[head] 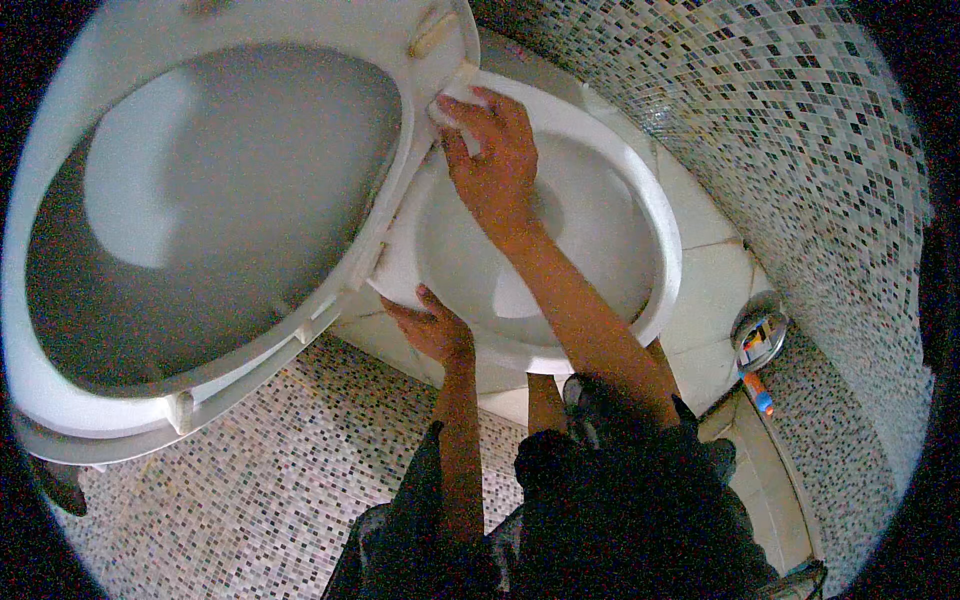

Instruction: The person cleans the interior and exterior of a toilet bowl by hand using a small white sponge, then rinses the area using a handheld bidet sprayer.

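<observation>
A white toilet bowl [660, 225] lies before me, with its seat [15, 262] and lid [135, 165] raised at the left. My right hand [491, 154] reaches across the bowl and pinches a small white wad [446, 112], perhaps a cloth or tissue. It presses this near the hinge end of the seat, at the bowl's back rim. Fingers partly hide the wad. Down by the bowl's near back corner is my left hand [431, 330], its thumb apart from the fingers. The fingertips lie along the rim's outer side, and nothing shows in the palm.
Mosaic-tiled wall [787, 150] rises at the right. Pale floor tiles [701, 225] surround the bowl. At the right, a shiny round metal container [761, 337] holds colourful bits, beside an orange and blue object [757, 394]. Small mosaic tiles [247, 465] cover the surface at lower left.
</observation>
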`<move>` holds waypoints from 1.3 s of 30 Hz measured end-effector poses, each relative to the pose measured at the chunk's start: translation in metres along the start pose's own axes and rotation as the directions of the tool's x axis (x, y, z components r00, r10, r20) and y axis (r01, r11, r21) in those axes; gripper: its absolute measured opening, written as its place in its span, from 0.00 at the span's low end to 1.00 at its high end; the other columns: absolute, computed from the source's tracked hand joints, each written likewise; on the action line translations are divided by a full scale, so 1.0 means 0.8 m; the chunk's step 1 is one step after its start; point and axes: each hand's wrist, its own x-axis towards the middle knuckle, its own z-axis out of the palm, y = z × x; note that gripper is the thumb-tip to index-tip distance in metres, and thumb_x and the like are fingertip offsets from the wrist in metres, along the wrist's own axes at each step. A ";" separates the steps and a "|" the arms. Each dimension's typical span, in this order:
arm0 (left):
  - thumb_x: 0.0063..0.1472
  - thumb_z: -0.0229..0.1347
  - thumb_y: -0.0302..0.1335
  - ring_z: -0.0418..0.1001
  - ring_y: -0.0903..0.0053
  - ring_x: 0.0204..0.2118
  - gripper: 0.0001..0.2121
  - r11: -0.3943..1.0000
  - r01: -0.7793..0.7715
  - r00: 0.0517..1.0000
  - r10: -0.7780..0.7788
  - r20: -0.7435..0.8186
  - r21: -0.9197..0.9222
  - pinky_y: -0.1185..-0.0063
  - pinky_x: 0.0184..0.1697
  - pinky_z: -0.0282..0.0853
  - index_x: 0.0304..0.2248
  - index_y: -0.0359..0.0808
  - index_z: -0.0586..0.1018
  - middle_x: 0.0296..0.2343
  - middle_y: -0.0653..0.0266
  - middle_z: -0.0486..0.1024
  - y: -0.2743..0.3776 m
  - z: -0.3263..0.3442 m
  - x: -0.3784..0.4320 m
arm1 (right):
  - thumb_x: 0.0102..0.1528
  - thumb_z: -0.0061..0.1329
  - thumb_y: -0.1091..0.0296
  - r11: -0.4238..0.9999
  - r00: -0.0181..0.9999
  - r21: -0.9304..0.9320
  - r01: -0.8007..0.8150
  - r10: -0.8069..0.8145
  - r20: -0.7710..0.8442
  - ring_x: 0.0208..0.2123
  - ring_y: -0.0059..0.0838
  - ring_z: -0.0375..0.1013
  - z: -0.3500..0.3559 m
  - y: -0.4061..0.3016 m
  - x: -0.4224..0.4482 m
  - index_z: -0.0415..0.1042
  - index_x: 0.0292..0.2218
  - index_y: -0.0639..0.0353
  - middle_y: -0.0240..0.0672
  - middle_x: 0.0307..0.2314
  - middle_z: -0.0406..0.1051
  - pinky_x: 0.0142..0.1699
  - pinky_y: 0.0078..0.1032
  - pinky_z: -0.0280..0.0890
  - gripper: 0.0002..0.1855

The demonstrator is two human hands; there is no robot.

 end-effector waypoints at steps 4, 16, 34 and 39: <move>0.61 0.40 0.50 0.58 0.46 0.51 0.35 0.998 -0.007 1.000 0.007 0.006 -0.069 0.61 0.53 0.54 0.55 0.26 0.52 0.50 0.37 0.58 0.008 -0.005 0.001 | 0.39 0.56 0.76 0.995 0.990 0.072 -0.074 0.065 0.122 0.40 0.37 0.68 -0.006 -0.022 -0.009 0.76 0.35 0.49 0.38 0.38 0.69 0.44 0.29 0.66 0.18; 0.61 0.40 0.50 0.58 0.46 0.52 0.34 0.999 0.033 0.999 -0.033 -0.011 0.017 0.61 0.53 0.55 0.55 0.28 0.53 0.50 0.38 0.57 0.002 -0.008 -0.001 | 0.40 0.59 0.74 0.999 1.000 0.040 -0.015 0.015 0.000 0.38 0.37 0.69 -0.005 -0.016 0.019 0.76 0.35 0.51 0.40 0.35 0.70 0.41 0.29 0.66 0.16; 0.60 0.37 0.53 0.52 0.49 0.56 0.39 0.995 0.094 0.993 -0.096 0.070 0.022 0.65 0.58 0.49 0.56 0.23 0.49 0.54 0.37 0.51 -0.001 -0.007 -0.001 | 0.42 0.60 0.72 0.885 0.972 0.436 -0.164 0.220 -0.081 0.34 0.28 0.71 -0.008 -0.031 0.021 0.74 0.35 0.59 0.37 0.32 0.71 0.37 0.20 0.66 0.16; 0.61 0.37 0.52 0.56 0.48 0.54 0.38 0.995 0.094 0.993 -0.095 0.072 0.016 0.64 0.55 0.53 0.56 0.23 0.50 0.52 0.35 0.53 -0.010 0.002 -0.009 | 0.41 0.60 0.73 0.872 0.960 0.429 -0.236 0.277 -0.035 0.34 0.29 0.71 -0.020 -0.042 0.032 0.74 0.35 0.60 0.37 0.31 0.71 0.38 0.22 0.66 0.16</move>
